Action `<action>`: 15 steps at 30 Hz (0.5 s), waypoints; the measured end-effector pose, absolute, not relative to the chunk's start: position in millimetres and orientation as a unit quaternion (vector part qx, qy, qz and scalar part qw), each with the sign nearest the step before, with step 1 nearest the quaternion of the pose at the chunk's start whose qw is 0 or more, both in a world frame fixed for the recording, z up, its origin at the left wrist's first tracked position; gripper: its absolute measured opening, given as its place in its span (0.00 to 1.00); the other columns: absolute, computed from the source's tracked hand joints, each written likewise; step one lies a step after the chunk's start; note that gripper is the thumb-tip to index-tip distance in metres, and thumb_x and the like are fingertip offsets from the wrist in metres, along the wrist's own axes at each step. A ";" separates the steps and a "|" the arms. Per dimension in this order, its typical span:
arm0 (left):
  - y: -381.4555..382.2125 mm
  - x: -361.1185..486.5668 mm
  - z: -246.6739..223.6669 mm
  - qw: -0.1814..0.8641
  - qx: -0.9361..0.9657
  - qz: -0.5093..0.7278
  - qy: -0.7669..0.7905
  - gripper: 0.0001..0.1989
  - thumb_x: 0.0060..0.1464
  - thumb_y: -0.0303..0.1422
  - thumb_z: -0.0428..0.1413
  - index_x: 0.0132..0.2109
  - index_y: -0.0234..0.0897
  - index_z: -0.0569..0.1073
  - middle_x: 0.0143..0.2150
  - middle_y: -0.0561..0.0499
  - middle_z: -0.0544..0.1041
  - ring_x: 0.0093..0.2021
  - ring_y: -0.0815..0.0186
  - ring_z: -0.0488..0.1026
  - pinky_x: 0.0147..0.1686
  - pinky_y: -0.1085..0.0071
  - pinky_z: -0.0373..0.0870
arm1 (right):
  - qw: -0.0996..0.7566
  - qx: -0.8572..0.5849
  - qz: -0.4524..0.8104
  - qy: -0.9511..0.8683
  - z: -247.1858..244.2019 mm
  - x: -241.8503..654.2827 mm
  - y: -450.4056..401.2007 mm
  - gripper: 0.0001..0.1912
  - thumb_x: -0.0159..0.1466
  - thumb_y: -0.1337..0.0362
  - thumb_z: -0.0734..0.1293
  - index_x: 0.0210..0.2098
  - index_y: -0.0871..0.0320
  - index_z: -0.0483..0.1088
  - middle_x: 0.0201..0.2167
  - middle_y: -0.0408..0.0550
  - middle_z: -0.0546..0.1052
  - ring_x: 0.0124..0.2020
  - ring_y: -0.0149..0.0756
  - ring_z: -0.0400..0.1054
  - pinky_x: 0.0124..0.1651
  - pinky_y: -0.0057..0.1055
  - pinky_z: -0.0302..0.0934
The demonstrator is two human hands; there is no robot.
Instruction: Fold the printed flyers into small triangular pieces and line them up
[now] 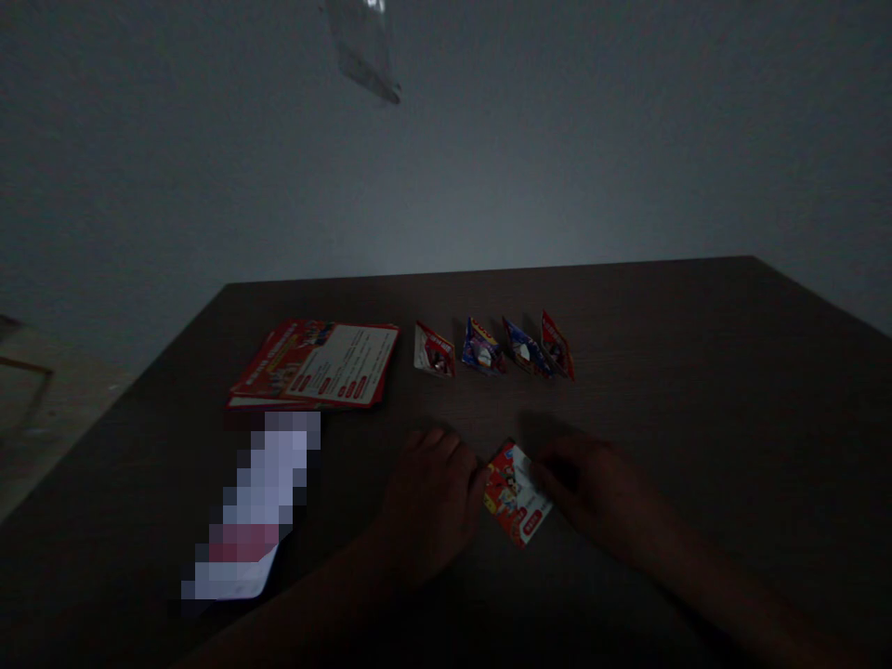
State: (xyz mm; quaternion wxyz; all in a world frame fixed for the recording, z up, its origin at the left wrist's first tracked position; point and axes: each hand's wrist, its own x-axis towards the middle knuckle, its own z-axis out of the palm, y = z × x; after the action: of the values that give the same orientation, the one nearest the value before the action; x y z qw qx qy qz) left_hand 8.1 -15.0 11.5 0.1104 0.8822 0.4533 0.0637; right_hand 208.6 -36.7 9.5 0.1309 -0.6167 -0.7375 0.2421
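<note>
A red, white and yellow printed paper piece [517, 492] lies tilted between my hands, near the middle front of the dark table. My left hand [436, 502] has its thumb at the paper's left corner, its fingers bent towards the tabletop. At the paper's right edge, my right hand [592, 488] pinches it between thumb and fingers. Beyond my hands stand several small folded paper pieces in a row, among them a red and white one [435, 351], a blue one [482, 347] and a red one [557, 347].
On the left of the table [662, 325] lies a stack of red and white printed sheets [334, 362]. In front of it is a phone-like device [261, 511], blurred by pixelation. A pale wall [557, 139] rises behind the table, with a clear plastic piece [366, 46] on it.
</note>
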 end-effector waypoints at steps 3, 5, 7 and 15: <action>-15.2 7.9 10.3 0.108 0.883 0.067 0.452 0.11 0.61 0.32 0.48 0.32 0.36 0.71 0.34 0.47 0.72 0.38 0.61 0.67 0.40 0.62 0.62 | 0.128 -0.618 0.233 -0.740 10.9 207.5 -36.6 0.10 0.62 0.64 0.60 0.28 0.58 0.72 0.27 0.49 0.76 0.27 0.36 0.69 0.29 0.29 0.58; -14.9 8.1 10.2 0.105 0.884 0.070 0.449 0.10 0.61 0.32 0.48 0.33 0.36 0.71 0.35 0.47 0.72 0.39 0.61 0.67 0.40 0.61 0.62 | 0.123 -0.622 0.229 -0.738 12.7 206.7 -36.6 0.10 0.62 0.65 0.60 0.27 0.58 0.71 0.27 0.49 0.76 0.26 0.35 0.69 0.28 0.29 0.57; -14.5 8.4 10.6 0.102 0.885 0.068 0.449 0.10 0.61 0.32 0.48 0.33 0.36 0.71 0.34 0.47 0.72 0.38 0.60 0.67 0.40 0.61 0.62 | 0.119 -0.626 0.225 -0.737 14.1 206.2 -36.8 0.10 0.62 0.65 0.60 0.27 0.58 0.71 0.26 0.48 0.76 0.25 0.35 0.69 0.26 0.28 0.56; -14.7 8.6 13.1 0.096 0.886 0.045 0.451 0.11 0.61 0.32 0.47 0.34 0.35 0.71 0.35 0.46 0.73 0.39 0.60 0.67 0.41 0.60 0.62 | 0.121 -0.624 0.224 -0.739 10.0 206.6 -37.5 0.10 0.62 0.65 0.60 0.28 0.58 0.71 0.27 0.49 0.76 0.26 0.36 0.69 0.28 0.29 0.57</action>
State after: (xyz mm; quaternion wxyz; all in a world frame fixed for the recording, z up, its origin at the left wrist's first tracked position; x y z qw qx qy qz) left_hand 8.6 -14.7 13.1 0.0959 0.8861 0.4512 0.0446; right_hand 206.6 -37.5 10.0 0.1207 -0.6242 -0.7387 0.2239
